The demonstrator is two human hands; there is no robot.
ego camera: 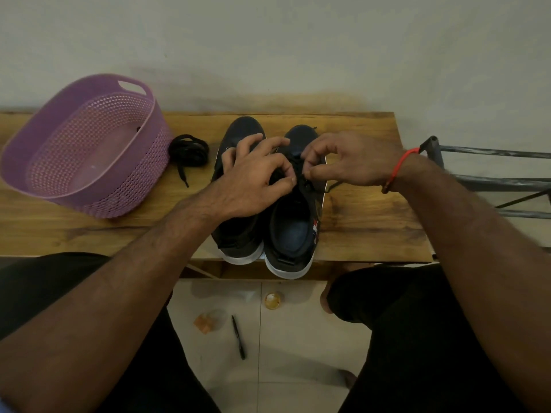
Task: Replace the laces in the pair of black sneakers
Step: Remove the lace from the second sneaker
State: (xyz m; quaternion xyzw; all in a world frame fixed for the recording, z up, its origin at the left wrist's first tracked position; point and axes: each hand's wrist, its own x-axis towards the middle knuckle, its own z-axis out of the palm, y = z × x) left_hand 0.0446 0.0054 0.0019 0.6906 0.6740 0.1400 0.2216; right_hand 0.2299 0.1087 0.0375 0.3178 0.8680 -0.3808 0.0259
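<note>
Two black sneakers with white soles stand side by side on a wooden bench (372, 222), toes toward the wall, heels at the near edge. Both hands work over the right sneaker (293, 228). The right hand (351, 162) pinches the black lace (307, 181) at the eyelets between thumb and forefinger; a red thread band (401, 162) circles its wrist. The left hand (253, 180) reaches across the left sneaker (238, 234), its fingers curled at the same lace, thumb and fingertip pinching it. A coiled black lace (188, 150) lies on the bench between the sneakers and a purple plastic basket (89, 144). On the tiled floor below lie a pen (238, 336) and a small round lid (272, 300).
</note>
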